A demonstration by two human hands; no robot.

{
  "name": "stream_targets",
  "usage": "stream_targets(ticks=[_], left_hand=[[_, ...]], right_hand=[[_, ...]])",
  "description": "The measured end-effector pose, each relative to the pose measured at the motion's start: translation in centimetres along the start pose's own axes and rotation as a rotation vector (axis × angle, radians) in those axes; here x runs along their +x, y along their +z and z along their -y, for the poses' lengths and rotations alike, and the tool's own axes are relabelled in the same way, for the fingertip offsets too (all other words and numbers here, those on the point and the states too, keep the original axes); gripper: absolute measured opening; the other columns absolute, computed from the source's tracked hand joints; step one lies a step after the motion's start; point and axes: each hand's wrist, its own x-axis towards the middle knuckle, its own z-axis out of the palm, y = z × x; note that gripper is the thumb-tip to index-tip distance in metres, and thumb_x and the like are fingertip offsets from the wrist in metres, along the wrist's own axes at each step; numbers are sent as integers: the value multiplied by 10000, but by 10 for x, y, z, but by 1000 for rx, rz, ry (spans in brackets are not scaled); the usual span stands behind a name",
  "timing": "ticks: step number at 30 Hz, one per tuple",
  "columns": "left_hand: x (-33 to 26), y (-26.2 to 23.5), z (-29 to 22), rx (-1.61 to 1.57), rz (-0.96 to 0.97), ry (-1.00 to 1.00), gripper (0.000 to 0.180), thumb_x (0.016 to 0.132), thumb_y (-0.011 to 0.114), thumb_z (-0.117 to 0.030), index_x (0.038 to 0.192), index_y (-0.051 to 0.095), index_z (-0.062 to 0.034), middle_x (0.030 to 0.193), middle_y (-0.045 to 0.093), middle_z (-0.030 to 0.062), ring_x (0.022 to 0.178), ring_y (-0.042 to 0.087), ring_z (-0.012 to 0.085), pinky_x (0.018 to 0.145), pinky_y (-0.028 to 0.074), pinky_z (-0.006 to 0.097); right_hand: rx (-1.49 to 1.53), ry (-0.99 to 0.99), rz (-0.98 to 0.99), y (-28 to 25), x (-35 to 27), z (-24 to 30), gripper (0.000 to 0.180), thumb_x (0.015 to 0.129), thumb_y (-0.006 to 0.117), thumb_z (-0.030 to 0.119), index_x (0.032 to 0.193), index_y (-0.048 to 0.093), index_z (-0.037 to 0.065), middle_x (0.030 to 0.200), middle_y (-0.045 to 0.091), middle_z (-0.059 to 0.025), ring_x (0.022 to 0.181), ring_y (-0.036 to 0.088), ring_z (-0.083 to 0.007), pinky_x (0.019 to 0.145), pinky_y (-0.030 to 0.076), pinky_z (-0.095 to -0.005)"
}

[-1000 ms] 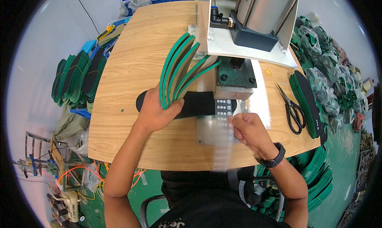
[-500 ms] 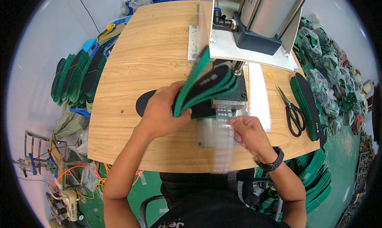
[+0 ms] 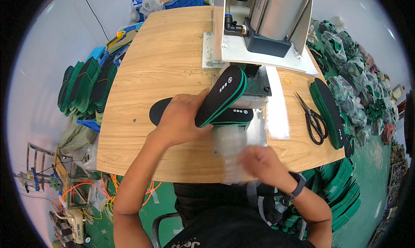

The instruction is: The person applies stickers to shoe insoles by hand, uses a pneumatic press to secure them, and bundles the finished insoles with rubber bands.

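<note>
My left hand [image 3: 179, 118] grips a few black insoles [image 3: 218, 98] with green edges, their front ends fanned up at a slant. Under that hand another black insole [image 3: 235, 114] lies across the press's lower plate [image 3: 258, 129], a small white print at its right end. My right hand [image 3: 263, 163], smeared by motion, is closed at the edge of a clear film strip [image 3: 233, 152]. The strip is blurred too and hangs toward the table's front edge, just below the insole. Behind the insoles stands the press's metal block [image 3: 250, 101].
The pneumatic press [image 3: 268, 46] rises at the back. Right of it lie white sheets [image 3: 276, 114], black scissors [image 3: 317, 124] and an insole stack [image 3: 326, 111]. More insole stacks [image 3: 84, 85] stand at the left; bagged material [image 3: 350, 79] is heaped along the right.
My right hand has pulled the film strip toward me and left, off the insole's printed end. The insoles in my left hand have closed together and tilt less. The view has shifted slightly.
</note>
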Motion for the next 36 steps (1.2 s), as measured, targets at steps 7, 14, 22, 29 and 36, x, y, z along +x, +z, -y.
stream_targets(ticks=[7,14,22,29,36], left_hand=[[-8,-5,7,-430,-143,-243,272,760,635,-135,1004,624,-15,759,627,164,698,600,280,681,479,364],[-12,-8,10,-603,-207,-303,151,793,623,-117,889,633,-1,675,598,85,617,530,154,618,461,308],[-16,-12,13,-637,-225,-302,144,790,612,-105,889,627,-2,674,586,75,622,524,154,624,458,306],[-16,-7,15,-652,-216,-323,146,792,619,-101,897,622,0,689,585,60,621,523,145,605,444,297],[-14,-2,9,-524,-287,-196,181,783,617,-101,930,635,3,695,620,118,601,551,207,621,469,321]], right_hand=[[61,151,7,-10,12,-5,186,947,524,160,822,615,57,573,502,24,459,429,-40,413,332,-194],[205,222,-155,-28,52,-3,310,925,578,221,667,549,52,490,467,8,401,380,-62,376,280,-226],[186,208,-155,-26,53,-4,343,915,579,208,612,526,57,482,476,1,387,388,-65,370,294,-229],[176,220,-158,-26,53,-3,339,913,585,215,619,529,57,484,479,2,388,393,-64,372,306,-226],[171,244,-186,-23,55,-3,340,927,584,225,635,506,69,483,456,9,380,374,-65,363,279,-226]])
